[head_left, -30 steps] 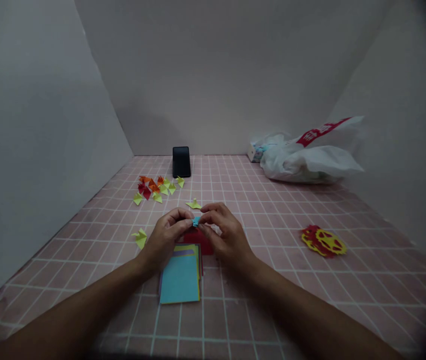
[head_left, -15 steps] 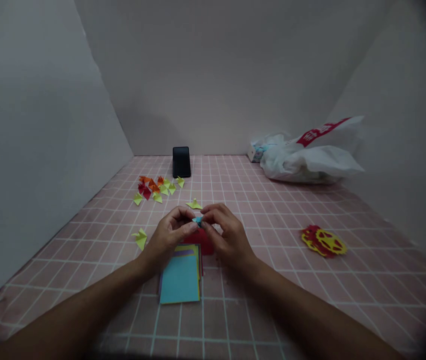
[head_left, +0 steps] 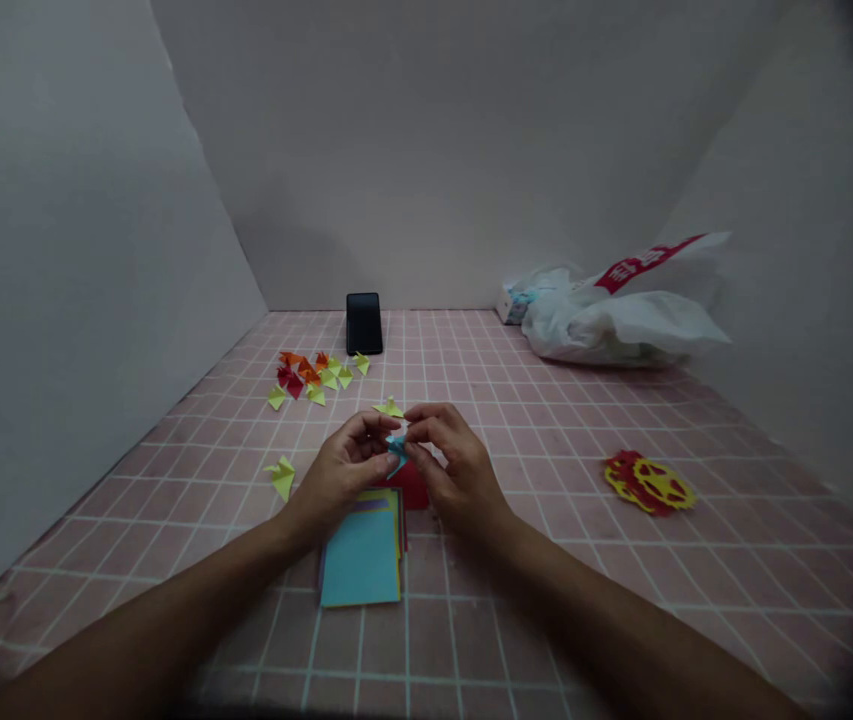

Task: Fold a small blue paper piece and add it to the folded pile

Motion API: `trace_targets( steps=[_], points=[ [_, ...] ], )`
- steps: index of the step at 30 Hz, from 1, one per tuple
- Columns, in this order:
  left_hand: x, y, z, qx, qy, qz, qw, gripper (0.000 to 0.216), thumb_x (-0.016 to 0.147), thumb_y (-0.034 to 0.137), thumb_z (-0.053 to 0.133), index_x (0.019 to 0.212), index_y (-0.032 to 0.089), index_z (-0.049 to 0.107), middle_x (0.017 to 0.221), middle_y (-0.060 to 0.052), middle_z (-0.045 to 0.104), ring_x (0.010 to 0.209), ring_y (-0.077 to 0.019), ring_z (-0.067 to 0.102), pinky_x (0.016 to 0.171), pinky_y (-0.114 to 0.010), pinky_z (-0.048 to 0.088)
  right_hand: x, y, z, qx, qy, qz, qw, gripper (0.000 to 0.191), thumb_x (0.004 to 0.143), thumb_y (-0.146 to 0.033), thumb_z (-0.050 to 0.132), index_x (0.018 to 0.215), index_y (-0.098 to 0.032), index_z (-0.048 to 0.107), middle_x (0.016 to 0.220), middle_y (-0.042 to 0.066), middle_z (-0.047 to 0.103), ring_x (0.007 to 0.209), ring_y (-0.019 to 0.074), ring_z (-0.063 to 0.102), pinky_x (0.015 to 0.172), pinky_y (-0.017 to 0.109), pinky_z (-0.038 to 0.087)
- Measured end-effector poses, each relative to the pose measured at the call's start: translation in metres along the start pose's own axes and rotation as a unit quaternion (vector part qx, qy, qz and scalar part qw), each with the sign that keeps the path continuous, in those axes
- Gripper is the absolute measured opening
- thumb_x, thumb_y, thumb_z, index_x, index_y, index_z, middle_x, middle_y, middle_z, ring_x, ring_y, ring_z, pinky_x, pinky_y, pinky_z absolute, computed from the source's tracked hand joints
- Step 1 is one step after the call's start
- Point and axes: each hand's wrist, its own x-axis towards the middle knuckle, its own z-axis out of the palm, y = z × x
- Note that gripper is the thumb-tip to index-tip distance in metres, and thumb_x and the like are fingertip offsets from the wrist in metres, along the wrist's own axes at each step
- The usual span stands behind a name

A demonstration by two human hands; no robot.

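Observation:
Between my two hands is a small folded piece of blue paper, its tip hanging down. My left hand pinches it from the left with thumb and fingers. From the right, the thumb and fingertips of my right hand grip it as well. Fingertips hide part of the folds. Below my hands lies a stack of coloured paper squares, a light blue sheet on top. A red piece of paper shows behind the stack. Just beyond my fingers sits a yellow paper crane.
Several red, orange and yellow folded cranes cluster at the back left, another yellow crane nearer. A black phone lies behind them. Red and yellow cut-out shapes lie right; a white plastic bag stands back right.
The blue paper has turned between my fingers, and more of it now shows, with a point hanging lower. My left fingers have shifted slightly; the other things stay put.

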Motion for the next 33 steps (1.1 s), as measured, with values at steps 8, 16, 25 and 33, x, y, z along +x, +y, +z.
trace_targets(
  steps=[8, 16, 25, 33],
  points=[
    [-0.0004, 0.0064, 0.0022, 0.088, 0.007, -0.012, 0.996, 0.020, 0.073, 0.027, 0.077, 0.087, 0.018, 0.065, 0.080, 0.000, 0.061, 0.073, -0.0120, 0.056, 0.067, -0.025, 0.044, 0.0008, 0.0011, 0.0005, 0.004, -0.008, 0.006, 1.000, 0.013, 0.092, -0.010, 0.053, 0.088, -0.022, 0.057, 0.106, 0.008, 0.061, 0.105, 0.0214, 0.060, 0.089, 0.040, 0.050],
    [-0.0028, 0.0101, 0.0030, 0.171, 0.066, 0.064, 0.981, 0.012, 0.076, 0.022, 0.073, 0.084, 0.018, 0.066, 0.084, -0.001, 0.059, 0.077, -0.0137, 0.057, 0.069, -0.025, 0.046, 0.0002, 0.0015, 0.0004, 0.032, -0.008, 0.031, 0.999, 0.018, 0.088, -0.014, 0.061, 0.103, -0.023, 0.061, 0.113, 0.009, 0.059, 0.110, 0.0225, 0.057, 0.082, 0.037, 0.052],
    [-0.0036, 0.0073, 0.0043, 0.179, 0.032, 0.068, 0.981, 0.011, 0.079, 0.021, 0.071, 0.087, 0.018, 0.065, 0.087, -0.002, 0.061, 0.079, -0.0143, 0.059, 0.071, -0.026, 0.048, -0.0012, 0.0039, 0.0041, 0.083, -0.030, 0.113, 0.990, 0.012, 0.086, -0.009, 0.055, 0.085, -0.020, 0.062, 0.084, 0.002, 0.063, 0.081, 0.0162, 0.061, 0.074, 0.031, 0.049],
    [-0.0040, 0.0077, 0.0036, 0.162, 0.028, 0.041, 0.985, 0.012, 0.080, 0.025, 0.072, 0.086, 0.017, 0.066, 0.081, -0.001, 0.065, 0.073, -0.0131, 0.061, 0.068, -0.025, 0.049, -0.0019, 0.0062, 0.0051, 0.106, -0.030, 0.139, 0.984, 0.009, 0.084, -0.012, 0.057, 0.084, -0.020, 0.061, 0.082, 0.002, 0.064, 0.076, 0.0156, 0.060, 0.069, 0.030, 0.048]
  ],
)
